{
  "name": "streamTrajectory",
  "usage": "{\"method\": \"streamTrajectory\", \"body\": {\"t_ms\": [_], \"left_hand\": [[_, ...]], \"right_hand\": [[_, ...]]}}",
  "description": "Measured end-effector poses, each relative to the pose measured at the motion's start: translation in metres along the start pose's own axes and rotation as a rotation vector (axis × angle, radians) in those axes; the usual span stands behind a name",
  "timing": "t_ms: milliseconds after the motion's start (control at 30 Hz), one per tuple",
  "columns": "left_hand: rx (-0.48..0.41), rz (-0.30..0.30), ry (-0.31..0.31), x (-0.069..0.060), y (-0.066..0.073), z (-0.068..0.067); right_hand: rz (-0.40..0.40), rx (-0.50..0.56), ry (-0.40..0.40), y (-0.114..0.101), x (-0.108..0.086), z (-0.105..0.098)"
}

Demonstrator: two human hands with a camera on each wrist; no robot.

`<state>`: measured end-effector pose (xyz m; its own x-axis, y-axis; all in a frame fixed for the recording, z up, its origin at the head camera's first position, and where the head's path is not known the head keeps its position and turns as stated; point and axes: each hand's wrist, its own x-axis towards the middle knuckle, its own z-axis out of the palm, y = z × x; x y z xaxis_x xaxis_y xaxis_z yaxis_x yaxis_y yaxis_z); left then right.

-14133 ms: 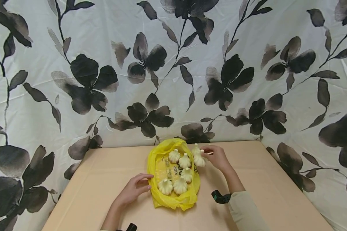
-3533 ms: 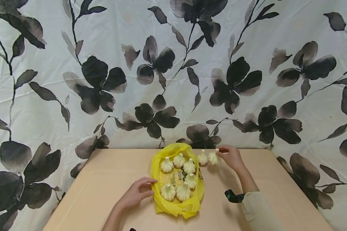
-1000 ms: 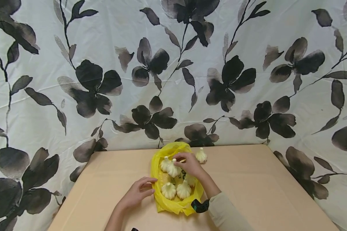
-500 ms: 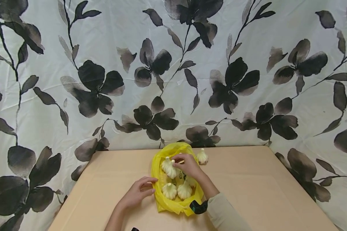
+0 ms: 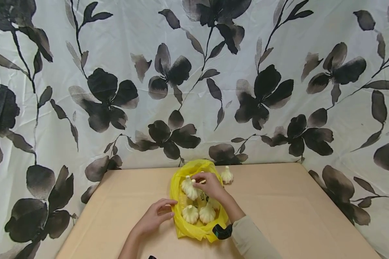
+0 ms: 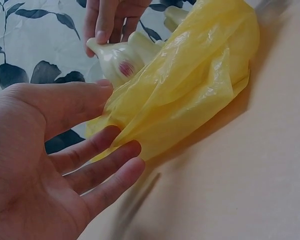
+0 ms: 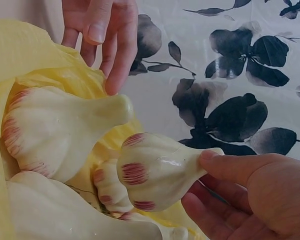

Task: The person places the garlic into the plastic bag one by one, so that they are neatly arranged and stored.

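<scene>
My right hand is over the back of a yellow plastic bag, pinching a garlic bulb by its neck between thumb and fingers. The bulb is cream with pinkish streaks and a glossy skin. Inside the open-mouthed bag lie several more bulbs, among them a front-left garlic bulb and one beside it; my right hand and wrist hide others. At the bag's left side, fingertips of my left hand touch the plastic, thumb apart from the fingers. Another garlic bulb stands outside, behind the bag's right side.
The bag rests on a tan table near its back edge. Behind the table hangs a white cloth printed with dark flowers. A black wrist device sits by the right sleeve, close to the bag's front-right rim.
At 3.5 seconds ago my right hand was at a bulb outside, right of the bag; it has since brought a bulb over the bag. In the last second it barely shifts. My left hand stays put.
</scene>
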<state>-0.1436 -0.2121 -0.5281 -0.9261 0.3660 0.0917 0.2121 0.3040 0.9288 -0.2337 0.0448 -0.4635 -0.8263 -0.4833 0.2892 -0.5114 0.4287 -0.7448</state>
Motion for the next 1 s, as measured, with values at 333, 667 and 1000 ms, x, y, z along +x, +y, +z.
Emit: {"method": "streamTrajectory", "body": {"t_ms": [333, 667, 1000], "left_hand": [[-0.004, -0.001, 0.037, 0.012, -0.002, 0.003], [0.002, -0.005, 0.04, 0.019, -0.004, 0.004], [0.031, 0.019, 0.041, 0.017, -0.007, 0.001]], "right_hand": [[-0.015, -0.008, -0.016, 0.012, 0.016, -0.001], [-0.009, -0.014, -0.038, 0.018, 0.022, 0.002], [-0.019, -0.027, -0.086, 0.013, 0.021, 0.012]]}}
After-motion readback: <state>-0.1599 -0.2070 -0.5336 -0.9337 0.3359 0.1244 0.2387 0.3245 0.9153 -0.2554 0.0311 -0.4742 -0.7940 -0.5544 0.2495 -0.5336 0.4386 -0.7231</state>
